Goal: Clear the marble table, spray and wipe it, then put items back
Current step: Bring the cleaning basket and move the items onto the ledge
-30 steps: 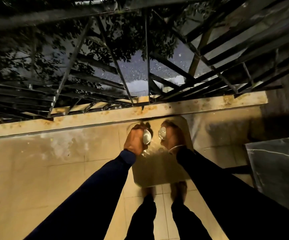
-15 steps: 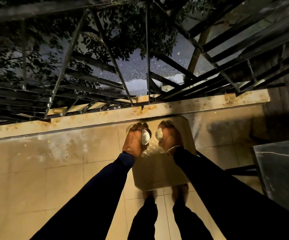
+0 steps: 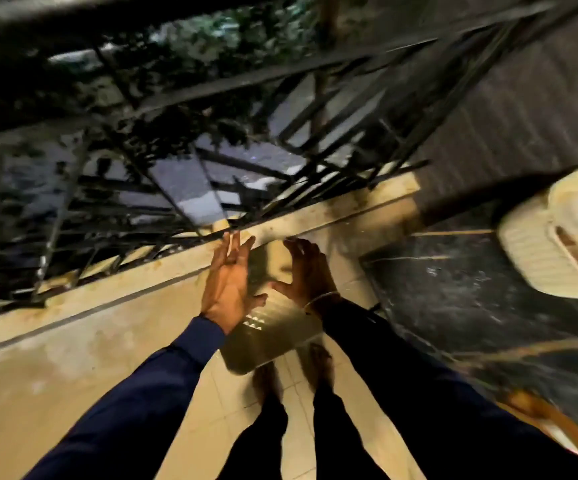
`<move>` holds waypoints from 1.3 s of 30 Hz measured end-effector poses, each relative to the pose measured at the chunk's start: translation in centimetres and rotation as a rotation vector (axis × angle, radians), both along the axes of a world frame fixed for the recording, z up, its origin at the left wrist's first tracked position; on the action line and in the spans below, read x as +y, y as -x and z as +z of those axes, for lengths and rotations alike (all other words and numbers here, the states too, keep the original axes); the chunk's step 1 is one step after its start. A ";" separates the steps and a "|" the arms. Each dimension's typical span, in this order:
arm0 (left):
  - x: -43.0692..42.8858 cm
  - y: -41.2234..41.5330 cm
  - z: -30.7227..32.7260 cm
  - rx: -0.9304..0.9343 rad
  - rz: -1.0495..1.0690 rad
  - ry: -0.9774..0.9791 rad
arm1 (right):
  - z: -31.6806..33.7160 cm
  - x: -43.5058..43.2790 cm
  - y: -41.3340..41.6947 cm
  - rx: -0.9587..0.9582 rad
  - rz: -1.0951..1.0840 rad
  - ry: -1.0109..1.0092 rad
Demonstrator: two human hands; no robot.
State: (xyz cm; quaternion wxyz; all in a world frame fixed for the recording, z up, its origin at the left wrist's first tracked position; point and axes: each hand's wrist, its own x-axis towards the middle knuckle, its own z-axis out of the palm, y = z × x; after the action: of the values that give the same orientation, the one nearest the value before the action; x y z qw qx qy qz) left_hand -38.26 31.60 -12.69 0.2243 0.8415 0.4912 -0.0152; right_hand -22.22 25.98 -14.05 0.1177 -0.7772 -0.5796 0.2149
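My left hand [image 3: 228,282] and my right hand [image 3: 306,271] hover with fingers spread, holding nothing, over a beige rectangular tray [image 3: 267,344] that lies on the tiled floor by the balcony ledge. Small bright glints show on the tray near my left wrist; the blur hides what they are. The dark marble table [image 3: 471,299] with pale veins stands to the right of my right arm. A cream ribbed plastic object [image 3: 557,251] sits over the table's far right part. The whole frame is motion-blurred.
A black metal railing [image 3: 176,188] runs along the stained concrete ledge [image 3: 125,289] just beyond the tray. A dark wall [image 3: 523,116] rises at the right. My feet [image 3: 291,375] stand on beige floor tiles below the tray.
Both hands held small glasses over the tray before; now both are open with nothing in them. The view has swung right, bringing more of the marble table and the cream object into sight.
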 end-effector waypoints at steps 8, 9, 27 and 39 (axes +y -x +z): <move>-7.8 -12.7 14.3 -0.241 -0.389 -0.041 | 13.6 -12.8 -10.9 -0.091 -0.127 -0.154; -9.5 -15.0 15.5 -0.257 -0.448 -0.027 | 14.5 -15.0 -12.9 -0.129 -0.157 -0.115; -36.3 -37.1 14.1 0.131 -1.321 0.190 | 16.3 -53.8 -30.2 -0.030 -0.920 0.263; -38.8 -36.0 10.4 0.160 -1.181 0.018 | 12.6 -55.5 -30.3 -0.018 -0.923 0.335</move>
State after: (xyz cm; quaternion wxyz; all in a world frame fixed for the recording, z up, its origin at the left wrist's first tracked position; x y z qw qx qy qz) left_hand -2.25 -7.24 -2.33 0.1474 0.9666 -0.0447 -0.2047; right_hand 8.13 -29.56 -1.48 0.0690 -0.9630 -0.1331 0.2241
